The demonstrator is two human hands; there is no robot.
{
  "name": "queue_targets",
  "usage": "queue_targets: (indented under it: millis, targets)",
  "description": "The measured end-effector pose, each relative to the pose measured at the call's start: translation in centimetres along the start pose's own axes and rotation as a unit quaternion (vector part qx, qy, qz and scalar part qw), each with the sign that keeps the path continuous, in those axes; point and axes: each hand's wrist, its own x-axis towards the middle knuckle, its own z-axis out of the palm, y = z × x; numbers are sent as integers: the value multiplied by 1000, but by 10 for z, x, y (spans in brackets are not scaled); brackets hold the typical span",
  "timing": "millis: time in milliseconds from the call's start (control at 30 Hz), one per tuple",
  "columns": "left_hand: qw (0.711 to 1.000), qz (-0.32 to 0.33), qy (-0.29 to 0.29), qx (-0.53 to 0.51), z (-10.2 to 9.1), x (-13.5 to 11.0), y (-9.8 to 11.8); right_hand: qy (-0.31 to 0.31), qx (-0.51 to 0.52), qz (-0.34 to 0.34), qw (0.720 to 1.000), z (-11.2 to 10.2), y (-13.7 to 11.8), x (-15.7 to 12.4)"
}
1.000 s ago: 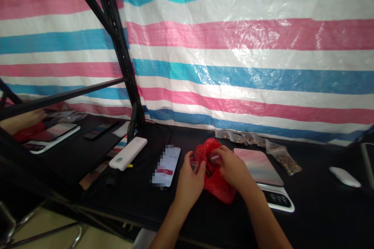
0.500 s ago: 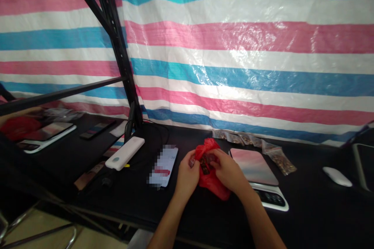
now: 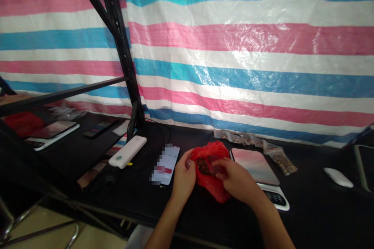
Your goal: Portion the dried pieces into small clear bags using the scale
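Note:
A red plastic bag (image 3: pixel 214 194) sits on the black table with its mouth spread wide, and small brown-and-yellow pieces (image 3: pixel 203 166) show inside. My left hand (image 3: pixel 185 173) grips the bag's left rim, and something small and clear shows between thumb and forefinger. Over the right side of the mouth, my right hand (image 3: pixel 233 177) is closed, fingertips inside; a see-through reddish shape lies at them, too blurred to name. Just right of the bag stands a flat white kitchen scale (image 3: pixel 257 167) with a shiny plate, partly behind my right hand.
Several small clear bags of brown pieces (image 3: pixel 280 157) line the table's back. A phone (image 3: pixel 169 163) and a white power bank (image 3: pixel 127 151) lie left, a white mouse (image 3: pixel 338 177) right. A black metal post (image 3: pixel 124 54) rises at left before a striped tarp (image 3: pixel 233 39).
The bag's mouth has opened wider and more of the pieces inside show. My right hand has shifted slightly right and lower. The view has turned a little to the left.

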Motion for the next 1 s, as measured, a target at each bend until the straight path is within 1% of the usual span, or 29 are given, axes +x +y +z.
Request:
queue_targets:
  millis: [100,200,300,500,600,667,767,833,900,1000]
  targets:
    - [1000,11,-2,14,0,-3,-2,11,-55,9,998,3,-10,1]
    - [1000,-3,-15,-4,1,-4,-4,17,-62,2,998,8,-15,5]
    - [999,-14,-28,-25,3,-4,-3,28,-64,15,997,13,-12,9]
    - [996,-59,-27,-67,6,-5,1,33,-3,15,999,18,-6,12]
    - [994,-56,-47,-76,7,-5,0,29,25,7,999,18,-5,10]
    - [994,-45,-57,-77,8,-5,0,32,54,4,998,20,-4,9]
    - [997,-26,-32,-65,9,-5,-1,50,138,3,989,23,-1,10]
    - [999,-23,-11,-48,8,-5,-3,59,213,3,975,25,0,12]
    - [999,-27,-2,-20,5,-5,-6,57,280,1,958,25,0,14]
    - [998,-14,19,50,0,-7,-9,50,347,6,936,21,0,16]
